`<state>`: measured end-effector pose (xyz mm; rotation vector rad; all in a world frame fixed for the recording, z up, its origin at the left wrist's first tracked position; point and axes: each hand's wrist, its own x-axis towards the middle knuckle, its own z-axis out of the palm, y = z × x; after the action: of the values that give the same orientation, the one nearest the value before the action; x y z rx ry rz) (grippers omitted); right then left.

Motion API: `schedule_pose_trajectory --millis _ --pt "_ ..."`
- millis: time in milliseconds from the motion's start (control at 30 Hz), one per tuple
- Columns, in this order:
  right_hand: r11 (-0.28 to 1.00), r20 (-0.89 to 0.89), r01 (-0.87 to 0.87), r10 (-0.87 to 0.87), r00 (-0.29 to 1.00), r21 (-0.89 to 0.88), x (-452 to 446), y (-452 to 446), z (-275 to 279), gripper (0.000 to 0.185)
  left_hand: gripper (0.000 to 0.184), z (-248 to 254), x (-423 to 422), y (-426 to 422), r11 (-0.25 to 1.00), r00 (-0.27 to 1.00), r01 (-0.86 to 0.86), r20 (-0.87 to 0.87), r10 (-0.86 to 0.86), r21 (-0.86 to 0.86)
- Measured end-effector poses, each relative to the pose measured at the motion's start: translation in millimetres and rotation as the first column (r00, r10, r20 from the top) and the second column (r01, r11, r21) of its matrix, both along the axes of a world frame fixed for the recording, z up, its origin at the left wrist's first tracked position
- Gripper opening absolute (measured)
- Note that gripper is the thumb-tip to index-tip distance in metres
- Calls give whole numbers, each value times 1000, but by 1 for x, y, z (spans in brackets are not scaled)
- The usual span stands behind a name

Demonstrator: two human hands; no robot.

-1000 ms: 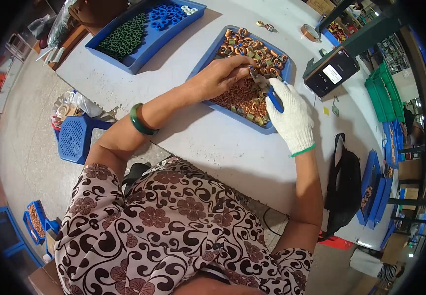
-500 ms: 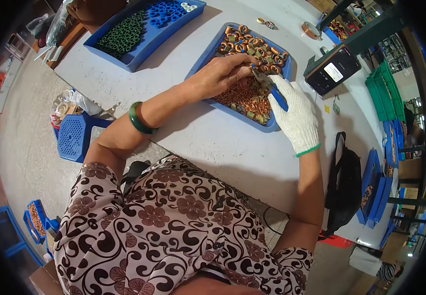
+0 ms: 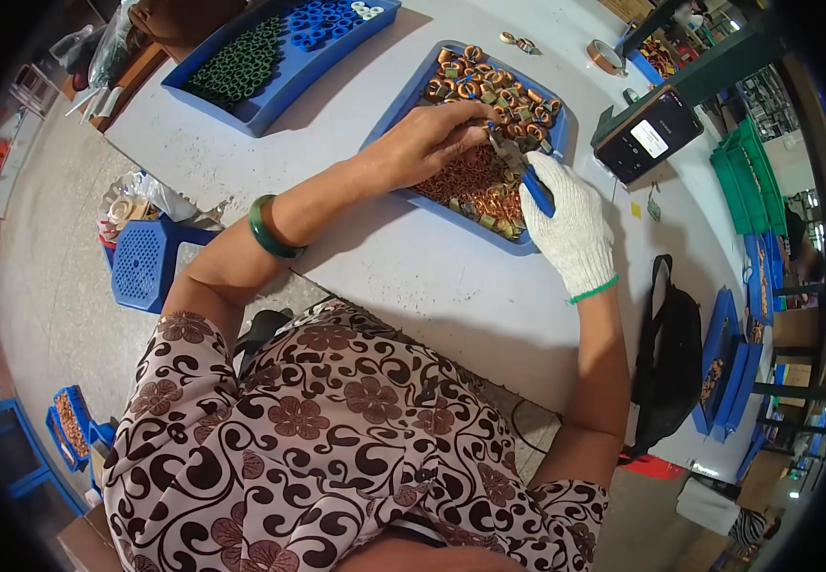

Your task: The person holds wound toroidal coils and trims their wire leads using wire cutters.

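My left hand [image 3: 424,148], bare and with a green bangle on the wrist, pinches a small wire-wound ring coil [image 3: 492,124], mostly hidden by the fingers. My right hand [image 3: 570,224] wears a white knitted glove and is wrapped round blue-handled cutting pliers [image 3: 539,194]. Their metal jaws point up and left, close to the left fingertips; whether they touch the coil I cannot tell. Both hands are over a blue tray [image 3: 396,122]. Copper-wound ring coils [image 3: 475,71] fill its far part, and copper wire clippings [image 3: 465,181] lie in its near part.
A second blue tray [image 3: 254,124] with green, blue and white rings stands at the upper left. To the right are a phone [image 3: 649,135] on a stand, a tape roll [image 3: 606,57] and a black bag [image 3: 669,357]. A blue stool [image 3: 141,267] is left of the table.
The gloved right hand and the pliers have shifted very slightly down and to the left. My left hand keeps its pinch in almost the same place.
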<state>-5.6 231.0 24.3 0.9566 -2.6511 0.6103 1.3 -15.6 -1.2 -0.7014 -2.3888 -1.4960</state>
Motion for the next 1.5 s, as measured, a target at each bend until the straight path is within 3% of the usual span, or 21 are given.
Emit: schedule_pose_trajectory --millis 167,267,300,367,467,667,767,1167,1267,1500 --pt "997 2 50 -50 999 61 -2 -1 -4 38 31 -7 -5 -2 998 992 -14 -127 7 -54" --pt "974 -83 128 -114 990 187 3 -5 1 42 34 -12 -9 -3 991 990 -51 -136 34 -126" --pt "959 -128 160 -133 983 235 4 -6 4 43 35 -10 -9 -3 997 999 -29 -39 26 -76" --pt "968 -132 160 -137 982 191 9 -8 10 46 36 -6 -5 -1 1000 988 1 152 -6 30" --pt "975 -100 176 -164 981 137 7 -7 13 46 39 -11 -5 0 971 969 69 216 -119 229" --pt "973 -187 189 -162 969 133 11 -9 15 44 40 -4 -4 0 967 960 80 243 -140 241" --pt "971 -184 161 -128 975 178 9 -9 15 52 40 -1 -3 -1 933 927 108 303 -219 343" --pt "983 -89 151 -142 986 106 12 -11 13 50 36 6 3 1 915 907 166 308 -289 369" --pt "984 -77 144 -136 988 105 9 -9 9 47 34 -2 -1 2 875 893 185 295 -340 448" --pt "996 -36 74 -72 997 42 7 -5 10 43 34 -8 -7 -1 921 923 177 266 -277 346"
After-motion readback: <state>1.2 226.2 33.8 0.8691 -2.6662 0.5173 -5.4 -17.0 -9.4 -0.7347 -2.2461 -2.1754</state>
